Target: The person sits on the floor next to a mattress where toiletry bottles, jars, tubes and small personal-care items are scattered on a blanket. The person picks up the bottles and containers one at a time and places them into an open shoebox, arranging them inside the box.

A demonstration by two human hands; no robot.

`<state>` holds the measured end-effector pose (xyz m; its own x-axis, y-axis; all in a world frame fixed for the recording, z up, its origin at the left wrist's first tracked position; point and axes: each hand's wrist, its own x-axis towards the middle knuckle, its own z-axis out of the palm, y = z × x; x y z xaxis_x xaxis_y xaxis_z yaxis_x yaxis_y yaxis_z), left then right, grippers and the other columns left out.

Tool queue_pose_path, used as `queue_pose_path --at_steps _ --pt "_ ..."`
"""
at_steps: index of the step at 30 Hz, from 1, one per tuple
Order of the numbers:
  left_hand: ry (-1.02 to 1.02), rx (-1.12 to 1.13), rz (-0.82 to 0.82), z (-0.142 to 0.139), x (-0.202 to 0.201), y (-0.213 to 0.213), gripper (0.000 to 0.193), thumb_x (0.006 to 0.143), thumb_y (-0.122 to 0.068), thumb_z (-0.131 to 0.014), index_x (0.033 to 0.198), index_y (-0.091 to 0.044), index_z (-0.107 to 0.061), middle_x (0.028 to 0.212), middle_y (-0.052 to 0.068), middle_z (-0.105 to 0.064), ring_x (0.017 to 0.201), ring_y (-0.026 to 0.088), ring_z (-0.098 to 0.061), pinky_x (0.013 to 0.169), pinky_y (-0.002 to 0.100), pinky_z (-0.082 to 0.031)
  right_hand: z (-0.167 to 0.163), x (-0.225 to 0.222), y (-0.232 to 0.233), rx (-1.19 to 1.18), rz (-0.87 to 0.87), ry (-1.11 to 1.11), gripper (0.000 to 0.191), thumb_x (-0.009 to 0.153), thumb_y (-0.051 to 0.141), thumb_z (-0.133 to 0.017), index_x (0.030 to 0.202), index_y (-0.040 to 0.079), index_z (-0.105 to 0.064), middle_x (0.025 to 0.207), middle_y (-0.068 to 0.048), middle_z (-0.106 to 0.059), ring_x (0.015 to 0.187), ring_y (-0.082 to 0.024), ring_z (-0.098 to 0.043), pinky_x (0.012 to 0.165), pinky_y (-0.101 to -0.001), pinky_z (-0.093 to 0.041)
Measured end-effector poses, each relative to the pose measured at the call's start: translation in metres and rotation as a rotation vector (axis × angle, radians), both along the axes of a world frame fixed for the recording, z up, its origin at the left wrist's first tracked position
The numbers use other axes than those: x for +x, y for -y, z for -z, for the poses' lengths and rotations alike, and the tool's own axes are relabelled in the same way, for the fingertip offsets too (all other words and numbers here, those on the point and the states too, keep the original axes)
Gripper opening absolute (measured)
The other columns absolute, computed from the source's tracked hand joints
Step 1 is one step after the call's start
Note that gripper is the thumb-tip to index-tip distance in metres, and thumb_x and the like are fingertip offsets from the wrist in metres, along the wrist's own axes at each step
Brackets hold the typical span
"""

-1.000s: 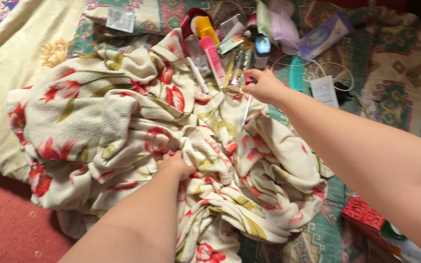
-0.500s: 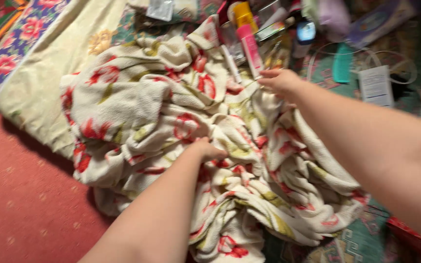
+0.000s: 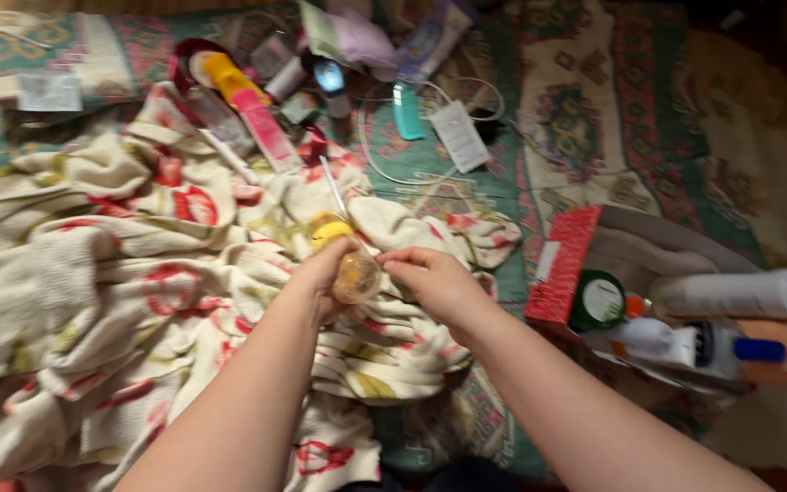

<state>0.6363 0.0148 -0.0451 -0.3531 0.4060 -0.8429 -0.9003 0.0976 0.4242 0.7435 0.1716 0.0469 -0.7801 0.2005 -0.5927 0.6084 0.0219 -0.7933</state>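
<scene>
My left hand [image 3: 321, 278] grips a small clear amber bottle with a yellow cap [image 3: 346, 260] over a crumpled cream blanket with red flowers [image 3: 120, 282]. My right hand [image 3: 434, 278] is beside the bottle with its fingers bent toward the bottle's base, touching or nearly touching it. A thin white stick [image 3: 332, 185] lies on the blanket just behind the bottle.
Toiletries lie at the top: a pink tube [image 3: 266, 128], a yellow-capped bottle [image 3: 220, 77], a teal comb [image 3: 404, 111], a white tag and cord [image 3: 459, 135]. At right a red box [image 3: 565, 264] holds bottles and a green-lidded jar [image 3: 599, 301]. A patterned green rug [image 3: 576, 118] lies beneath.
The view has swung right. Both hands came together from apart on the blanket, and my left hand now holds the small amber bottle.
</scene>
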Motion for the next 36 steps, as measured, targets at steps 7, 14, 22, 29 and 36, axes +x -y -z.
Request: queue_pose_path --at_steps 7,14,22,29,36 --pt "-0.461 0.226 0.055 -0.080 0.066 -0.024 0.115 0.064 -0.007 -0.079 0.160 -0.017 -0.017 0.141 0.012 -0.058 0.123 0.025 -0.062 0.099 0.039 -0.053 -0.047 0.032 -0.090 -0.098 0.270 -0.113 0.092 0.087 0.043 -0.070 0.160 0.022 -0.018 0.141 0.000 -0.054 0.126 -0.013 -0.057 0.101 -0.0467 -0.047" --pt "-0.799 0.424 0.726 -0.126 0.097 -0.129 0.113 0.058 -0.005 -0.079 0.160 -0.012 -0.030 0.144 0.013 -0.057 0.129 0.025 -0.058 0.102 0.035 -0.052 -0.136 0.102 -0.184 0.124 0.291 -0.058 0.090 0.075 0.023 -0.081 0.152 0.025 -0.033 0.126 -0.003 -0.065 0.109 -0.014 -0.068 0.075 -0.0387 -0.060" --pt "-1.323 -0.003 0.772 -0.132 0.157 -0.220 0.088 0.078 -0.024 -0.073 0.156 -0.019 -0.034 0.141 0.018 -0.053 0.124 0.037 -0.059 0.101 0.045 -0.049 -0.106 0.180 -0.262 0.727 0.538 -0.312 0.079 0.071 0.016 -0.091 0.132 0.013 -0.041 0.130 -0.002 -0.053 0.109 -0.018 -0.061 0.078 -0.0381 -0.058" --pt "-1.237 -0.149 0.894 -0.123 0.163 -0.195 0.079 0.081 -0.026 -0.069 0.154 -0.022 -0.039 0.141 0.015 -0.054 0.123 0.036 -0.061 0.102 0.045 -0.050 -0.024 0.182 -0.313 1.087 0.529 -0.123 0.088 0.068 0.024 -0.098 0.133 0.008 -0.042 0.129 -0.014 -0.057 0.117 -0.030 -0.059 0.098 -0.0446 -0.049" --pt "-1.165 -0.302 1.020 -0.120 0.155 -0.187 0.078 0.082 -0.028 -0.071 0.153 -0.026 -0.038 0.148 0.009 -0.049 0.124 0.033 -0.060 0.104 0.046 -0.048 -0.018 0.178 -0.306 1.038 0.587 0.024 0.089 0.063 0.025 -0.099 0.132 0.011 -0.043 0.126 -0.015 -0.058 0.113 -0.031 -0.061 0.093 -0.0450 -0.051"
